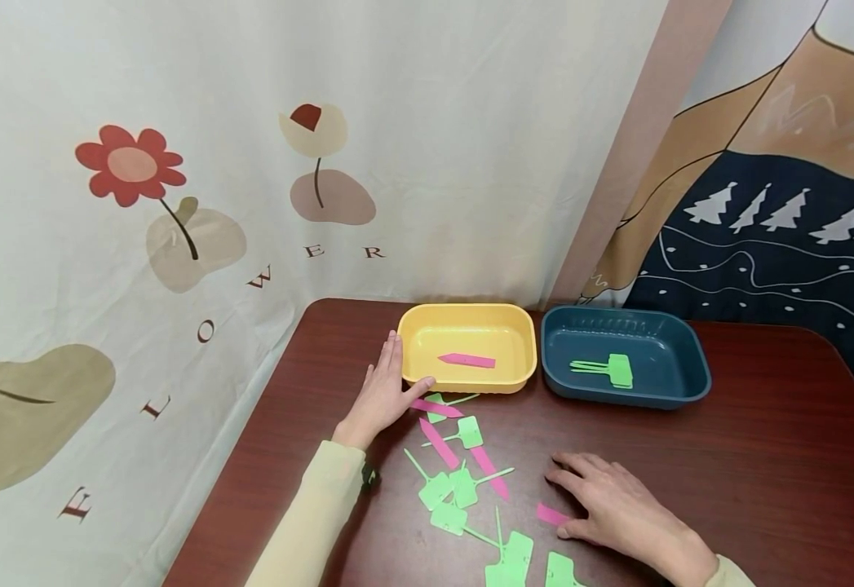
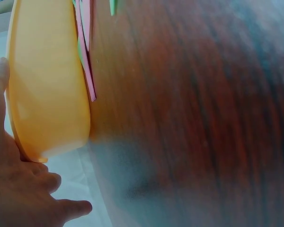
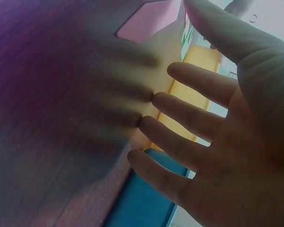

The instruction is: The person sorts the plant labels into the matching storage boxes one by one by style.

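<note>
My left hand [image 1: 382, 393] rests against the left side of a yellow plastic tray [image 1: 466, 388], fingers straight along it and thumb at the front rim. One pink pointed plant label [image 1: 467, 360] lies inside that tray. My right hand [image 1: 617, 507] is low over the table, fingers spread and loosely bent with nothing between them. Close by its thumb lies another pink label [image 1: 552, 514], partly hidden by the hand in the head view. The right wrist view shows this pink label [image 3: 149, 21] flat on the tabletop beyond the thumb.
A dark blue tray [image 1: 625, 395] stands right of the yellow one, with a small stack of green T-shaped plant labels [image 1: 620, 371] in it. Several loose green labels [image 1: 449, 518] and pink labels [image 1: 439, 443] are scattered between my hands. A curtain [image 1: 463, 204] hangs behind the table.
</note>
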Motion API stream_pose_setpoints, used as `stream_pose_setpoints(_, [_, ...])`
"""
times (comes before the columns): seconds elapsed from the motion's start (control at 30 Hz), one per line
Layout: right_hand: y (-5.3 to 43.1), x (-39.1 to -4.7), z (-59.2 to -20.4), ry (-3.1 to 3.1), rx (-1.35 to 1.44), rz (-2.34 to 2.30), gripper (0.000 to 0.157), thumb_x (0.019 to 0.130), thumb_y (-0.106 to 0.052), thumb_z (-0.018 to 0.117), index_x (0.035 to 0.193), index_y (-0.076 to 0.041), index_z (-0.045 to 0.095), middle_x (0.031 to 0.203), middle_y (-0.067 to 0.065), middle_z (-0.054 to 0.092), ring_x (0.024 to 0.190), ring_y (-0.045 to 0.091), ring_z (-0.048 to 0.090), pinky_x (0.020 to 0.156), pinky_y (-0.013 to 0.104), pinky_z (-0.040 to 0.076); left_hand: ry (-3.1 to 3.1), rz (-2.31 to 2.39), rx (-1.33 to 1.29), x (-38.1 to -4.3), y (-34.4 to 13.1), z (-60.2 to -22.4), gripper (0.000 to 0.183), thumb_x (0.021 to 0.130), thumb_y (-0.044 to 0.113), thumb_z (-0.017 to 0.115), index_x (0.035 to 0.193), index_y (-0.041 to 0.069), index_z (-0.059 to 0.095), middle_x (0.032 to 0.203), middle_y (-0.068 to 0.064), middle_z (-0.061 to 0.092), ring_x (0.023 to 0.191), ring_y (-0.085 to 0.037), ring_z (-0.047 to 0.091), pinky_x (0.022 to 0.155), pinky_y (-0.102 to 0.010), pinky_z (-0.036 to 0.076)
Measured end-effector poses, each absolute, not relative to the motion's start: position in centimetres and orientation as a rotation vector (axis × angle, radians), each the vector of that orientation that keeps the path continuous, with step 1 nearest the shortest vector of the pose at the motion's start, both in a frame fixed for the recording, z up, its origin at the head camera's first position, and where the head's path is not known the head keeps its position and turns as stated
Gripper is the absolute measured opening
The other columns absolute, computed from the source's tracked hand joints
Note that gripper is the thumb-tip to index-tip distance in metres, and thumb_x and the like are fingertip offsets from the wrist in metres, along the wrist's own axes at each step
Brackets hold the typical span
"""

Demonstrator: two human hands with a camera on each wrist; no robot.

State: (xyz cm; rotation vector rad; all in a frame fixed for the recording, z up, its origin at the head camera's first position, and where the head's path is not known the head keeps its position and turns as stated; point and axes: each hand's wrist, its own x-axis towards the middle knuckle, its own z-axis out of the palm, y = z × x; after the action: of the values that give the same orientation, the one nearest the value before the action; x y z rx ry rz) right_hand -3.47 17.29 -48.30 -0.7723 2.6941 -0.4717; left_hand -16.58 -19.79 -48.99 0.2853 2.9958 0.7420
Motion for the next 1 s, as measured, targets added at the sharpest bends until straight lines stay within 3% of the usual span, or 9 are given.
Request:
stream_pose_setpoints(0.6, [17.45, -3.68, -48.81, 2.713, -0.810, -0.444, 0.061, 0.079, -0.046, 0.088, 0.131, -0.018, 0.071, 0.143, 0.008, 0.057, 0.127, 0.033, 0.054, 0.093, 0.067, 0.048, 2.998, 0.740, 0.289, -16.50, -19.78, -48.96, 0.108, 0.097, 0.065, 0.058, 0.165, 0.001, 0.003, 0.174, -0.012, -0.001, 0.159, -0.032, 0.009, 0.120, -0.066, 0.019])
stream_pose_setpoints(0.83, [17.91, -3.90, -49.14, 2.766, -0.892, -0.508, 0.041, 0.085, -0.034, 0.086, 0.122, -0.020, 0.074, 0.136, 0.006, 0.060, 0.120, 0.029, 0.057, 0.087, 0.060, 0.053, 2.992, 0.743, 0.289, -16.48, -19.77, -48.97, 0.107, 0.098, 0.064, 0.058, 0.164, 0.000, 0.003, 0.174, -0.012, -0.001, 0.159, -0.033, 0.010, 0.120, -0.066, 0.018])
stream_pose_setpoints(1.0, [18.10, -4.02, -49.23, 2.845, -0.937, -0.514, 0.026, 0.084, -0.028, 0.087, 0.107, -0.025, 0.075, 0.115, -0.003, 0.061, 0.102, 0.018, 0.058, 0.078, 0.046, 0.054, 2.985, 0.746, 0.285, -16.53, -19.75, -48.94, 0.108, 0.098, 0.065, 0.057, 0.165, 0.001, 0.003, 0.174, -0.012, -0.001, 0.159, -0.032, 0.007, 0.121, -0.065, 0.018])
